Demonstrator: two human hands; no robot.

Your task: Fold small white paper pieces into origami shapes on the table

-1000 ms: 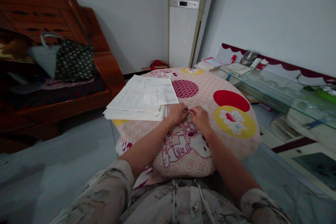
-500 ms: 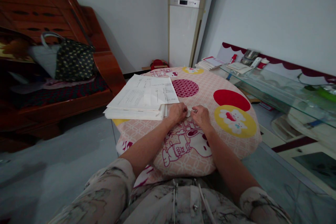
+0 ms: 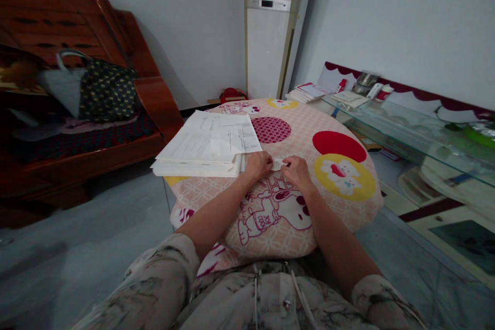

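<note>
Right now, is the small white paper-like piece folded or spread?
Spread, at least partly: the white piece shows between left hand and right hand.

This looks like a home, with a big wooden seat [image 3: 73, 28] holding a bag [image 3: 108, 90] at the left, a cartoon cloth [image 3: 299, 131] over the surface [image 3: 328, 119] in the middle, and a glass shelf [image 3: 417, 131] at the right.

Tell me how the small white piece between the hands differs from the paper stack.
The small white piece is far smaller than the paper stack. The small white piece is held between the left hand and the right hand; the paper stack lies on the tablecloth. Both are white.
</note>
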